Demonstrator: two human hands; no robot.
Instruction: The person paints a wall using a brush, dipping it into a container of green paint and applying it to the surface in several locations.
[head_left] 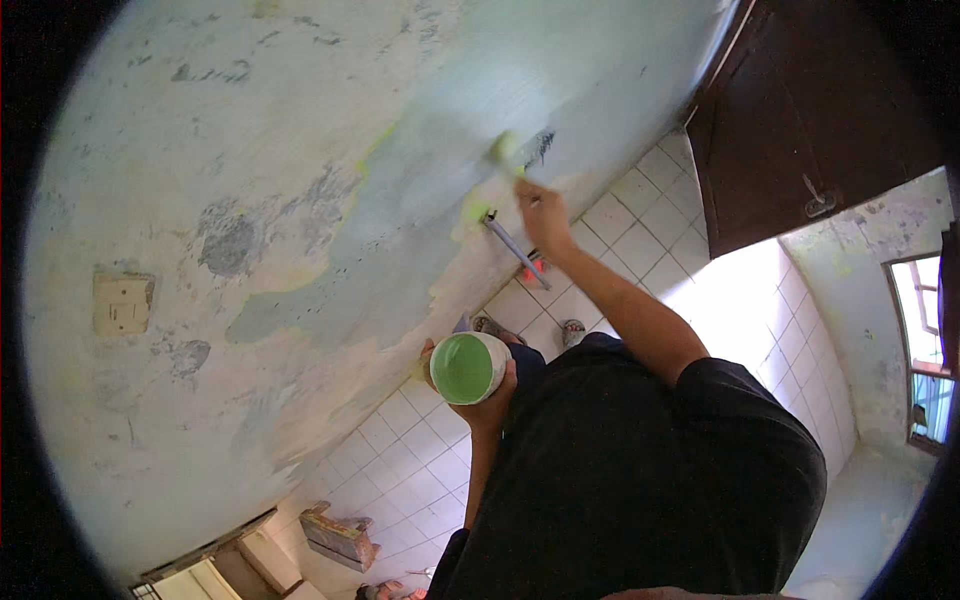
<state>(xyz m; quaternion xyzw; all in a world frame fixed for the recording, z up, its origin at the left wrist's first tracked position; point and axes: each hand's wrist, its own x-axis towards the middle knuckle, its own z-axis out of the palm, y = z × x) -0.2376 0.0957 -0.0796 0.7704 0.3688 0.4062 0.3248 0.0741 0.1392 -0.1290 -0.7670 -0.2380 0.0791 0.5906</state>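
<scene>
At the wall (300, 150), I see the right hand (543, 215) gripping a brush (505, 150) angled up-left, left hand (488, 408) holding the pot (501, 362) lower in view.

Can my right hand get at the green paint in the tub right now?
Probably yes: the tub is open at the top, with nothing covering the green paint. The right hand is by the wall, so it may need to skirt the grey bar between them.

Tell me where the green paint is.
In the head view, the green paint is in a white tub in the left hand, left of the black shirt.
</scene>
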